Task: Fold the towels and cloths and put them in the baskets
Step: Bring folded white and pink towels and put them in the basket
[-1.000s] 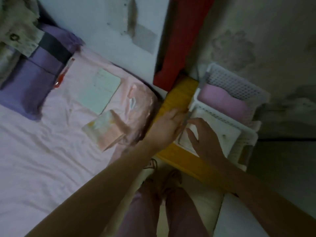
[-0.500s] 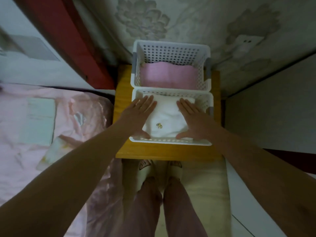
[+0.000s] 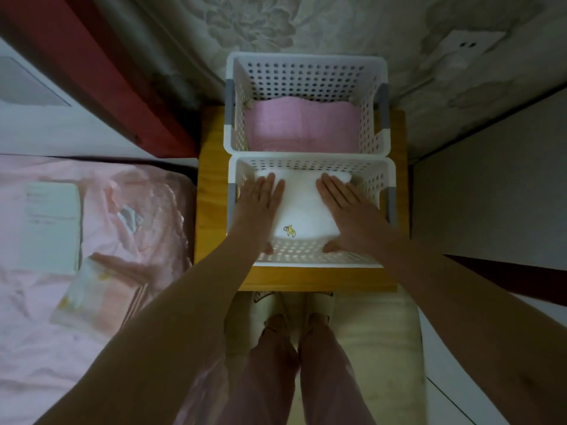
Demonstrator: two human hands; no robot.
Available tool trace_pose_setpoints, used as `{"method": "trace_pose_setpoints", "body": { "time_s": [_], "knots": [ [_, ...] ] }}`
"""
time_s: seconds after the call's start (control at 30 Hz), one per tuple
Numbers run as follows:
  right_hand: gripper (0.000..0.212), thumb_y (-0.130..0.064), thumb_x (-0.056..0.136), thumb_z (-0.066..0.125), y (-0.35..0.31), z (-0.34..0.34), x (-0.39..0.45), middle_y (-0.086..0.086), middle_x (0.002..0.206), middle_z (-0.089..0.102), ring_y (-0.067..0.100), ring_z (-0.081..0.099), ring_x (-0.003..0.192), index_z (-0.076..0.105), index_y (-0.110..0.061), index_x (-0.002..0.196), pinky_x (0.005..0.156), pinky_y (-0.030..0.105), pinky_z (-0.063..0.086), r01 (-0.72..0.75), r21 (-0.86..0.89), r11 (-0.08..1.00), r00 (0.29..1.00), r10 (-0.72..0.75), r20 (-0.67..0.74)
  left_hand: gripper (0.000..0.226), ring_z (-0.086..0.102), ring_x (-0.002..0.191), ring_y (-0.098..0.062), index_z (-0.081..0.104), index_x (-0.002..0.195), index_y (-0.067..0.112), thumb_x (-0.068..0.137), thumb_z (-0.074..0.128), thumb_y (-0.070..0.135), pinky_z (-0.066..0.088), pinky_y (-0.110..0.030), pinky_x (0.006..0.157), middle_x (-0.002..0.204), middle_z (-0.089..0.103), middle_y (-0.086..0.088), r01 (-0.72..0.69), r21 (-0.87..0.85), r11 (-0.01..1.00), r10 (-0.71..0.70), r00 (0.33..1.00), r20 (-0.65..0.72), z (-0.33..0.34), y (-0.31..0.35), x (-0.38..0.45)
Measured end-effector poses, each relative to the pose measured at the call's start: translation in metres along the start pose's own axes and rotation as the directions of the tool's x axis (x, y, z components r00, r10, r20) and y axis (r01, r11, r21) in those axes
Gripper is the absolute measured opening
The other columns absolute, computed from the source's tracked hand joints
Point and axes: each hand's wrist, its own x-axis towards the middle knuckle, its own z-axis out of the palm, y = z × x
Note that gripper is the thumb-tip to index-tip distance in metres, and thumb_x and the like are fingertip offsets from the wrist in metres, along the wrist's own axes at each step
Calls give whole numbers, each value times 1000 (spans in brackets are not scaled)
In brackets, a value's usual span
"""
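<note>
hands flat on folded white embroidered towel (image 3: 302, 207) in near white perforated plastic basket (image 3: 310, 260).
left hand (image 3: 257, 207) and right hand (image 3: 345, 210) press with straight fingers; soft, light, best lifted by edges outside the palms.

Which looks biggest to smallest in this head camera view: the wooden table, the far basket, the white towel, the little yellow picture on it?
1. Wooden table
2. Far basket
3. White towel, partly covered by both hands
4. Yellow picture

The near basket looks about the far one's size, so I leave it unranked.
</note>
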Motion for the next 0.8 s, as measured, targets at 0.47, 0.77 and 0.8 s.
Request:
{"method": "trace_pose_setpoints", "body": {
  "time_s": [0.47,0.77,0.8],
  "knots": [
    [81,-53,95,42,-4,-51,16,11,160,3,24,4,148,4,-10,152,116,32,-6,227,-47,973,971,-229,-62,59,30,139,-28,24,149,9,100,44,35,23,-42,115,150,34,-13,-34,-892,450,-513,808,-290,16,-45,-48],
    [105,-84,78,10,-30,-29,84,9,160,6,19,6,148,7,-10,152,121,38,6,424,3,905,905,-424,7,39,58,69,-16,55,100,14,101,30,43,40,-32,59,73,59,3,-65,-995,-69,-614,789,-9,21,-14,-25],
    [105,-84,78,9,-30,-27,85,8,160,8,18,6,148,8,-10,152,121,38,7,424,13,906,906,-424,18,40,59,69,-17,55,98,15,100,29,46,43,-33,59,74,60,2,-64,-995,-75,-608,794,-5,23,-13,-24]
  ]
}}
